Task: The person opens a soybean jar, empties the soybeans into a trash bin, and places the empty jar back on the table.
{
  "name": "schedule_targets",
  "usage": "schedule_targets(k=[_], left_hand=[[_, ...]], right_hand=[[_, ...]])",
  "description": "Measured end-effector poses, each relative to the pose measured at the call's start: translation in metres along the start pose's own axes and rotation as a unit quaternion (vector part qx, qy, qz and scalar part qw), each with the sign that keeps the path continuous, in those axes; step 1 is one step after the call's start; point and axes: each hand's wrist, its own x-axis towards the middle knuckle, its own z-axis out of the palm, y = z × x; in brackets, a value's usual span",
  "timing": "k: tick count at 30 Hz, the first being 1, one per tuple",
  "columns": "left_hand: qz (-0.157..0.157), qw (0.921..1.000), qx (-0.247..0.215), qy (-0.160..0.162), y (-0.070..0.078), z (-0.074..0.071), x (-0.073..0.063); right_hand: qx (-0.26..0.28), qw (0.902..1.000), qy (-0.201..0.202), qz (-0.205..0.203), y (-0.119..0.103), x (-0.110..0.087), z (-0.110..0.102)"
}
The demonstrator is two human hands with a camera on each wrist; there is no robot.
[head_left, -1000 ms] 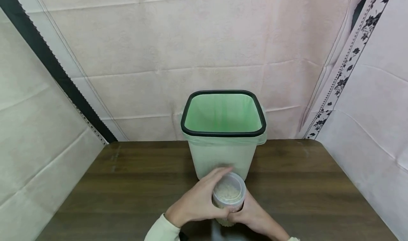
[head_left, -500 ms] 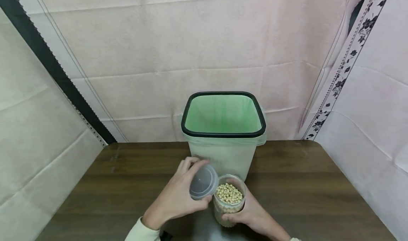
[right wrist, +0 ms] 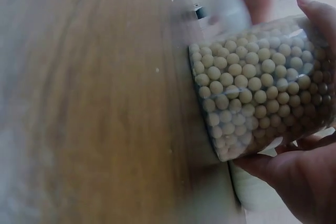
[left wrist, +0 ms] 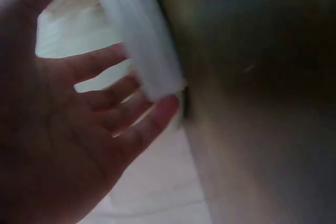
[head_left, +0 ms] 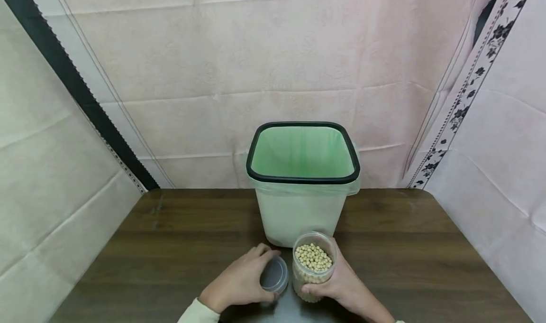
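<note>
My right hand [head_left: 343, 285] grips a clear plastic jar [head_left: 313, 271] from its right side. The jar stands upright without its cover, and pale round dried beans [right wrist: 257, 82] nearly fill it. To its left, my left hand [head_left: 243, 278] holds a translucent round lid [head_left: 274, 274] by its edge, low over the table. In the left wrist view the lid [left wrist: 139, 35] is seen edge-on between thumb and fingers, blurred. Part of the lid is covered by the left fingers in the head view.
A pale green square bin [head_left: 298, 214] with a black rim stands right behind the jar. The brown wooden table [head_left: 192, 237] meets a cream cloth backdrop [head_left: 239, 76] at the back and both sides.
My left hand has lifted the lid off the jar, carried it left, then lowered it close to the table. The beans have come into sight. My right hand has stayed on the jar.
</note>
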Motion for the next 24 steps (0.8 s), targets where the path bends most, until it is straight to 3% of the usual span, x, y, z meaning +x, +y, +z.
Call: schedule_targets(k=[6, 11, 14, 16, 19, 21, 24], left_hand=[[-0.015, 0.9985, 0.038, -0.036, 0.003, 0.011, 0.008], [-0.02, 0.9984, 0.028, -0.044, 0.007, 0.013, 0.006], [-0.028, 0.9989, 0.018, -0.032, 0.008, 0.01, 0.002], [-0.033, 0.9994, 0.004, -0.006, 0.01, 0.002, -0.002], [-0.04, 0.9962, -0.029, 0.071, 0.016, -0.021, -0.008], [-0.04, 0.9884, -0.069, 0.129, 0.021, -0.044, -0.011], [-0.042, 0.968, -0.142, 0.203, 0.03, -0.084, -0.012]], right_hand=[[0.004, 0.9994, 0.009, 0.033, -0.004, 0.001, -0.01], [-0.002, 0.999, 0.025, 0.036, -0.002, -0.001, -0.015], [0.001, 0.9994, 0.025, 0.025, 0.002, -0.003, -0.015], [0.008, 0.9995, 0.024, 0.018, 0.004, -0.004, -0.014], [0.017, 0.9994, 0.022, 0.02, 0.005, -0.005, -0.013], [0.02, 0.9992, 0.022, 0.028, 0.005, -0.004, -0.012], [0.025, 0.9986, 0.019, 0.043, 0.004, -0.003, -0.012]])
